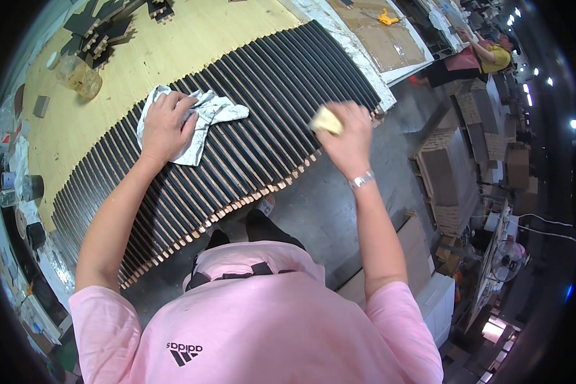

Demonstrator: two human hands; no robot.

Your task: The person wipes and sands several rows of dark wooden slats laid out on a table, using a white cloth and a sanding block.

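Observation:
A long row of narrow black slats with bare wood ends [262,121] lies side by side across the table. On its left half my left hand [168,125] presses down on a crumpled white cloth with dark marks [221,109], its fingers bent over it. Over the right end of the row, close to the near slat ends, is my right hand [351,134], smeared by motion. Its fingers close round a small pale yellow block [326,120] that looks like a sponge. Whether the block touches the slats I cannot tell.
On the pale wooden tabletop [192,38] stand a plastic jar of amber liquid [83,78] and a pile of dark wood pieces [99,35]. A grey block [41,106] lies left. A yellow tool [387,17] rests on cardboard. Stacked boards [445,176] and another person [477,57] are at right.

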